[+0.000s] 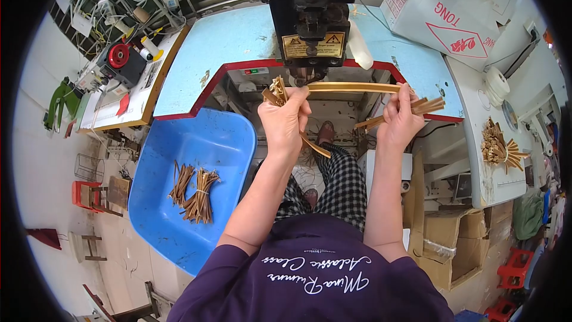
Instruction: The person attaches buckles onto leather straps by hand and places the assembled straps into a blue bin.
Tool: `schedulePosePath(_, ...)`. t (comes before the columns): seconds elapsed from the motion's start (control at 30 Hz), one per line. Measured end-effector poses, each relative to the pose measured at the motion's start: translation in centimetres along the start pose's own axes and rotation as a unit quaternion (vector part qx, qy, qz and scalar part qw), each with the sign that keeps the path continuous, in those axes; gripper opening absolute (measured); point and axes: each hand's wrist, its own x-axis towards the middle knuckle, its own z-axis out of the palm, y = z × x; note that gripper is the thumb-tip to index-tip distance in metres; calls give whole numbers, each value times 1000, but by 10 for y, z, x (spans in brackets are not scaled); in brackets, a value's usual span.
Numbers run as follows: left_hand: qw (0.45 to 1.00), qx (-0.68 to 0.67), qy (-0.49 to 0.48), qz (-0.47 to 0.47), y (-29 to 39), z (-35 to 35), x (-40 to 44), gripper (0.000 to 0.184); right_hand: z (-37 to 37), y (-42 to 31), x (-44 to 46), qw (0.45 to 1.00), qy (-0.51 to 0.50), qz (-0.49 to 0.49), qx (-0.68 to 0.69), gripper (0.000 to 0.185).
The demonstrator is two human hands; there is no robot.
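Observation:
A flat tan-brown strap [354, 87] runs level between my two hands, just below the head of a black press machine [310, 18]. My left hand [281, 120] is closed around its left end and around a bunch of short brown straps [276, 92] that stick up over the fist; one strap end hangs below. My right hand [399, 120] pinches the other end of the level strap. More brown straps [428, 106] fan out from this hand on both sides. How the straps lie inside the fingers is hidden.
A blue tub [238, 125] at left holds tied bundles of brown straps [201, 195]. The light-blue table [220, 39] has a red cut-out edge around the machine. Another strap bundle [501, 148] lies on the right side table. A cardboard box [444, 250] stands at lower right.

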Motion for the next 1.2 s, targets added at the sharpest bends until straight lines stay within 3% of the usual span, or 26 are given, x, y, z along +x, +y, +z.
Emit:
schedulePosePath(0.3, 994, -72, 50, 57, -1, -18, 4, 8, 5, 15, -2, 995, -44, 84, 25, 6)
schedulePosePath(0.47, 999, -22, -26, 37, 4, -18, 6, 8, 5, 16, 0, 996, -49, 77, 13, 6)
schedulePosePath(0.93, 988, -105, 84, 80, 12, -64, 17, 6, 27, 26, -27, 966, -176, 184, 37, 7)
schedulePosePath(1.2, 983, -101, 114, 100, 18, -98, 22, 5, 41, 30, -51, 961, -214, 174, -9, 6)
